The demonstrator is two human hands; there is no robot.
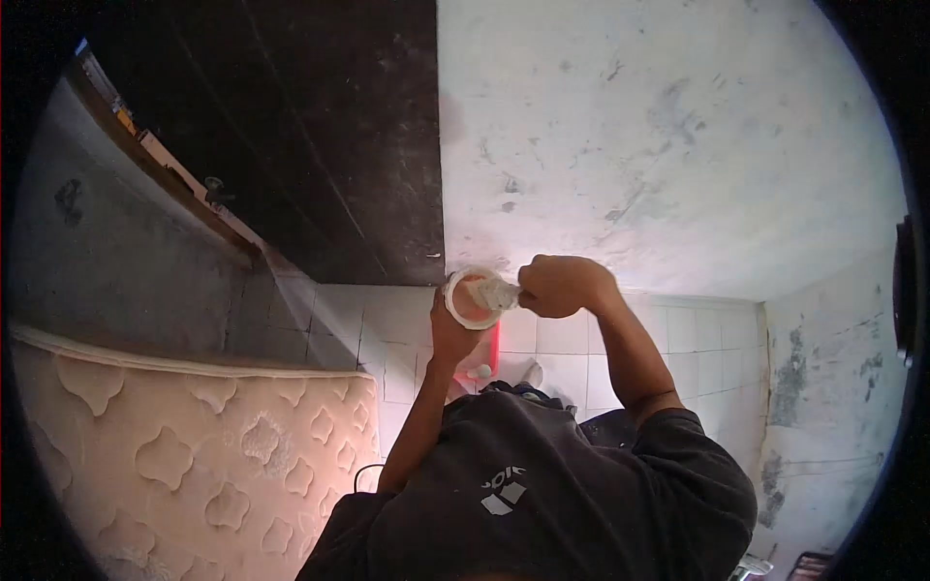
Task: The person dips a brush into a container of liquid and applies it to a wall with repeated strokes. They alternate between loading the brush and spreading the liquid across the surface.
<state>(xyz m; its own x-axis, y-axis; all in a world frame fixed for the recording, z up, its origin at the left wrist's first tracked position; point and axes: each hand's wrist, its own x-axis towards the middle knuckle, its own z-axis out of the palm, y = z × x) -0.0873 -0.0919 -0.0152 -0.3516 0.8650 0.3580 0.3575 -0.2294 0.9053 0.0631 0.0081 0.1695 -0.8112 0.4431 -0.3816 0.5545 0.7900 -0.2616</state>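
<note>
My left hand point(448, 327) is wrapped round a round white tub point(477, 326) held out in front of my body. Inside the tub lies a pinkish-orange paint point(461, 302). A paintbrush point(492, 294) with pale, paint-coated bristles rests over the tub's opening, its tip at or in the paint. My right hand point(567, 287) is closed on the brush at the right of the tub; its handle is mostly hidden by the fingers.
Ahead stands a white wall point(678, 145) with grey smudges, beside a dark door point(339, 145). A beige mattress point(194, 455) leans at the left. White tiles point(562, 334) cover the floor, where a pink-rimmed tray point(494, 351) lies below the tub.
</note>
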